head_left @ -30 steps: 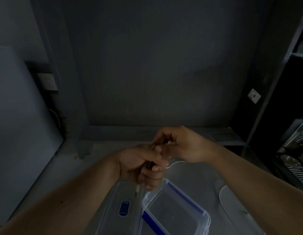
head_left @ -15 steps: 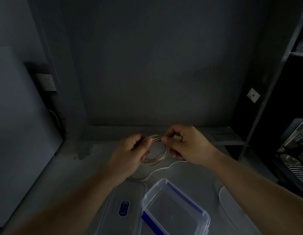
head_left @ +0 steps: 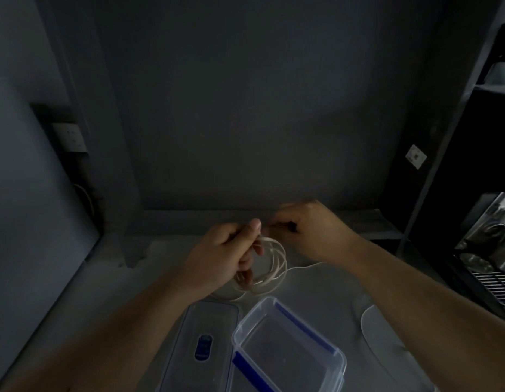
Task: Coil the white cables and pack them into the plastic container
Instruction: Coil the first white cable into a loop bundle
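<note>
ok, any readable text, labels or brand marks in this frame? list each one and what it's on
Nothing can be read in this frame.
Blue oval badge on the container lid: probably a brand mark, too blurred to read.
White tag on the dark shelf frame at right: small dark marks, too small to read.
Wall socket plate at left: no lettering to make out.
Clear container and white cable: no print visible.

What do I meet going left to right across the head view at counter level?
Wall socket → lid → plastic container → metal appliance. The hands and cable coil overlap, so they are left out.
</note>
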